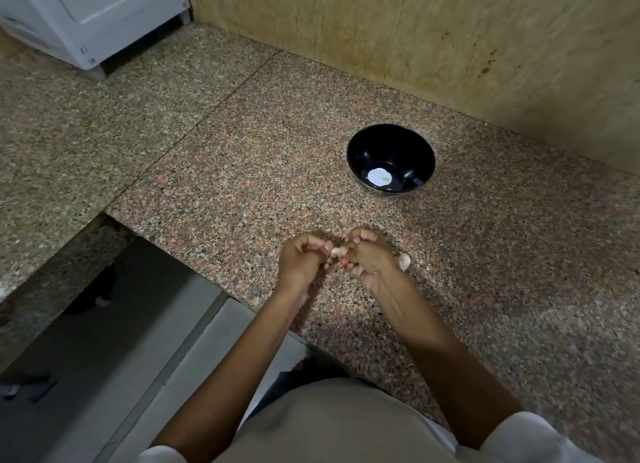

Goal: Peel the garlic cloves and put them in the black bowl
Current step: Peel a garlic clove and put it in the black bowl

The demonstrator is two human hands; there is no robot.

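A small pale garlic clove (336, 252) is pinched between the fingertips of my left hand (303, 260) and my right hand (365, 256), just above the speckled granite counter (242, 171). Both hands are curled around it and hide most of it. A white garlic piece (403, 261) lies on the counter just right of my right hand, partly hidden by it. The black bowl (391, 140) stands farther back and to the right, near the wall; a round white patch shows on its bottom, and I cannot tell what it is.
A white appliance (93, 15) stands at the back left. A beige tiled wall (450, 39) runs behind the counter. The counter edge drops to a dark gap and grey floor (104, 324) at the lower left.
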